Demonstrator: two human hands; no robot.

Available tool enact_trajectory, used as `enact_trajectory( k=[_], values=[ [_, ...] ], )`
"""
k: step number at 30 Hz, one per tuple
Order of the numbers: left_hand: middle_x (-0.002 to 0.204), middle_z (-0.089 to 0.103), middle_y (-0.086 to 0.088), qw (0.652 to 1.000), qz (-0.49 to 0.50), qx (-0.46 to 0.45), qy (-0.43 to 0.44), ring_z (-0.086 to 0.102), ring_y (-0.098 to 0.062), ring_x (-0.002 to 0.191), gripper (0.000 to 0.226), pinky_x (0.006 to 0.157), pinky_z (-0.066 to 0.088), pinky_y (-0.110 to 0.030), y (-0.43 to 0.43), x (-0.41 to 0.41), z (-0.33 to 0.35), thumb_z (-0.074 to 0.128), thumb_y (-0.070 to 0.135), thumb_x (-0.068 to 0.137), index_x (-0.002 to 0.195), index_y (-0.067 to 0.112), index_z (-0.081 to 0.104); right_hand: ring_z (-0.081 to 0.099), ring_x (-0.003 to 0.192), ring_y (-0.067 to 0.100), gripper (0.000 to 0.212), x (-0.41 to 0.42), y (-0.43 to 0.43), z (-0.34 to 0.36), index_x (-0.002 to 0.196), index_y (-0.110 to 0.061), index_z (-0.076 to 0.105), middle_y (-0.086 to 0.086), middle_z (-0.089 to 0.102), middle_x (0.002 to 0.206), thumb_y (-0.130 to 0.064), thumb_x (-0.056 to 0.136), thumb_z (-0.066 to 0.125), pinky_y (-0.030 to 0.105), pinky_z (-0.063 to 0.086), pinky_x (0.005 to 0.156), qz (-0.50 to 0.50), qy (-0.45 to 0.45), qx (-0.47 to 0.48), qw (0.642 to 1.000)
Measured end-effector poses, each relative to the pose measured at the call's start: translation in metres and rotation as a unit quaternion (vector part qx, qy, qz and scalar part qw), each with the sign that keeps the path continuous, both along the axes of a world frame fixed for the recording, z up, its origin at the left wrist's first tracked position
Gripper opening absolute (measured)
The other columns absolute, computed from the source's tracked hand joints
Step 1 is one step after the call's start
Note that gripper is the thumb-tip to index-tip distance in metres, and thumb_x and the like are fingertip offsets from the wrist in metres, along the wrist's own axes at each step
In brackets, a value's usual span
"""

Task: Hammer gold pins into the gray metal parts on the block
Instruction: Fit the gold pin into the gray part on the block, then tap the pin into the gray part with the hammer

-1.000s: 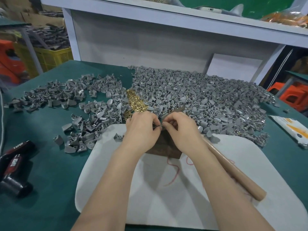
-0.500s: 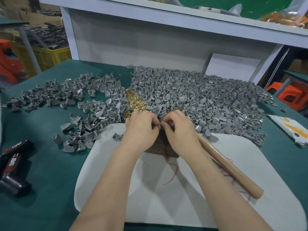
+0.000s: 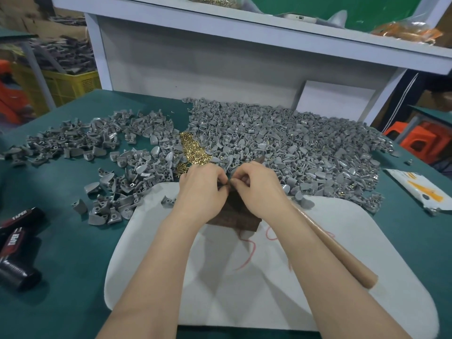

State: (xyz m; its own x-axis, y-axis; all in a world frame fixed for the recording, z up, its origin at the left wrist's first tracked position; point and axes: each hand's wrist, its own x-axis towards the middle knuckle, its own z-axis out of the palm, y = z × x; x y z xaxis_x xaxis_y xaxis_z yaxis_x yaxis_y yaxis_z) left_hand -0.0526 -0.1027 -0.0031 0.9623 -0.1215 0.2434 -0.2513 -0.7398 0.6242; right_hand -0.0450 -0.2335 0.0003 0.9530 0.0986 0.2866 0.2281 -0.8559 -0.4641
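— At the table's point(image 3: 73, 265) left edge we see two black tools point(image 3: 17, 243), with open green cloth beside them.
— Then gray metal parts point(image 3: 110, 152), wedge-shaped, past counting; one streak of gold pins point(image 3: 194, 150).
— Our left hand point(image 3: 203, 192) and right hand point(image 3: 260, 192) pinch one small piece point(image 3: 228, 185) over the dark block point(image 3: 234, 217) at the mat's point(image 3: 367, 241) far edge.
— One smooth wooden handle point(image 3: 337, 250) under our right forearm.

A green-topped table point(image 3: 61, 241) stands against a white shelf unit point(image 3: 220, 67) (its upper board runs across the whole view). Behind it on the left sits a yellow crate point(image 3: 71, 84), and at the far right are orange stools point(image 3: 415, 140). The light is even and soft.
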Motion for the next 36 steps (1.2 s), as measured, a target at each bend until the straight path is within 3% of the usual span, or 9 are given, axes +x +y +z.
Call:
enact_trajectory(
  k=[5, 7, 9, 11, 21, 24, 28, 32, 36],
  values=[
    [0.099, 0.067, 0.003, 1.0, 0.007, 0.0, 0.004, 0.05, -0.025, 0.107, 0.011, 0.095, 0.041, -0.043, 0.0, -0.001, 0.0, 0.062, 0.021, 0.087, 0.078, 0.028, 0.059, 0.064, 0.079, 0.011, 0.021, -0.004, -0.028, 0.001, 0.083, -0.018, 0.07, -0.005, 0.068, 0.079, -0.013, 0.094, 0.053, 0.037, 0.051, 0.084, -0.039, 0.025, 0.221, 0.974],
    [0.1, 0.067, 0.003, 1.0, 0.007, -0.001, 0.007, 0.05, -0.025, 0.107, 0.015, 0.096, 0.04, -0.043, 0.0, -0.001, 0.0, 0.062, 0.022, 0.088, 0.077, 0.029, 0.055, 0.057, 0.065, 0.007, 0.022, -0.006, -0.046, -0.004, 0.074, -0.018, 0.065, -0.005, 0.064, 0.068, -0.021, 0.093, 0.054, 0.031, 0.047, 0.073, -0.112, 0.003, 0.14, 0.984],
    [0.1, 0.066, 0.003, 1.0, 0.008, 0.001, 0.008, 0.049, -0.025, 0.108, 0.015, 0.096, 0.04, -0.043, 0.0, -0.001, 0.0, 0.062, 0.022, 0.088, 0.077, 0.029, 0.055, 0.058, 0.074, 0.019, 0.026, -0.008, -0.055, -0.01, 0.085, -0.013, 0.066, 0.003, 0.063, 0.076, -0.037, 0.091, 0.056, 0.03, 0.046, 0.071, -0.159, 0.068, -0.023, 0.985],
    [0.1, 0.066, 0.003, 1.0, 0.01, 0.0, 0.01, 0.049, -0.024, 0.108, 0.014, 0.096, 0.041, -0.043, 0.0, -0.001, 0.001, 0.062, 0.022, 0.088, 0.078, 0.029, 0.055, 0.055, 0.078, 0.026, 0.027, -0.007, -0.054, -0.013, 0.094, -0.012, 0.064, 0.005, 0.059, 0.08, -0.037, 0.091, 0.056, 0.03, 0.044, 0.068, -0.175, 0.138, -0.093, 0.97],
    [0.092, 0.06, 0.007, 1.0, 0.015, 0.005, 0.01, 0.049, -0.023, 0.105, 0.011, 0.095, 0.041, -0.043, -0.001, -0.001, 0.0, 0.061, 0.022, 0.088, 0.079, 0.027, 0.057, 0.064, 0.082, 0.03, 0.017, -0.024, -0.056, 0.008, 0.105, -0.016, 0.051, 0.009, 0.068, 0.093, -0.026, 0.092, 0.055, 0.039, 0.051, 0.075, -0.133, 0.065, -0.002, 0.989],
    [0.099, 0.063, 0.002, 1.0, 0.019, 0.018, 0.003, 0.05, -0.026, 0.105, 0.005, 0.093, 0.042, -0.044, 0.0, 0.001, -0.001, 0.061, 0.022, 0.087, 0.085, 0.022, 0.066, 0.062, 0.09, 0.028, 0.043, -0.04, -0.052, 0.017, 0.131, -0.035, 0.048, 0.003, 0.068, 0.105, -0.02, 0.091, 0.057, 0.033, 0.048, 0.078, -0.089, -0.012, 0.002, 0.996],
    [0.099, 0.06, -0.002, 1.0, 0.021, 0.006, 0.002, 0.049, -0.029, 0.105, 0.003, 0.093, 0.042, -0.045, 0.002, 0.002, -0.003, 0.063, 0.019, 0.086, 0.083, 0.02, 0.063, 0.062, 0.101, 0.021, 0.056, -0.062, -0.041, 0.02, 0.137, -0.045, 0.04, -0.005, 0.065, 0.12, -0.017, 0.091, 0.058, 0.032, 0.048, 0.087, -0.056, -0.1, 0.034, 0.993],
    [0.098, 0.058, 0.0, 0.999, 0.035, 0.012, 0.007, 0.049, -0.029, 0.105, 0.015, 0.093, 0.04, -0.042, 0.0, 0.0, -0.002, 0.065, 0.023, 0.085, 0.077, 0.028, 0.053, 0.058, 0.106, 0.023, 0.06, -0.062, -0.034, 0.017, 0.137, -0.054, 0.031, -0.002, 0.061, 0.12, -0.017, 0.094, 0.049, 0.041, 0.048, 0.089, -0.035, -0.06, -0.02, 0.997],
    [0.095, 0.054, 0.003, 0.999, 0.029, 0.011, 0.01, 0.05, -0.027, 0.106, 0.007, 0.095, 0.04, -0.044, -0.001, 0.001, 0.0, 0.063, 0.022, 0.085, 0.079, 0.025, 0.06, 0.056, 0.09, 0.029, 0.04, -0.045, -0.023, 0.012, 0.119, -0.041, 0.06, 0.004, 0.053, 0.099, -0.013, 0.095, 0.043, 0.041, 0.046, 0.08, -0.062, -0.039, -0.001, 0.997]
  ],
)
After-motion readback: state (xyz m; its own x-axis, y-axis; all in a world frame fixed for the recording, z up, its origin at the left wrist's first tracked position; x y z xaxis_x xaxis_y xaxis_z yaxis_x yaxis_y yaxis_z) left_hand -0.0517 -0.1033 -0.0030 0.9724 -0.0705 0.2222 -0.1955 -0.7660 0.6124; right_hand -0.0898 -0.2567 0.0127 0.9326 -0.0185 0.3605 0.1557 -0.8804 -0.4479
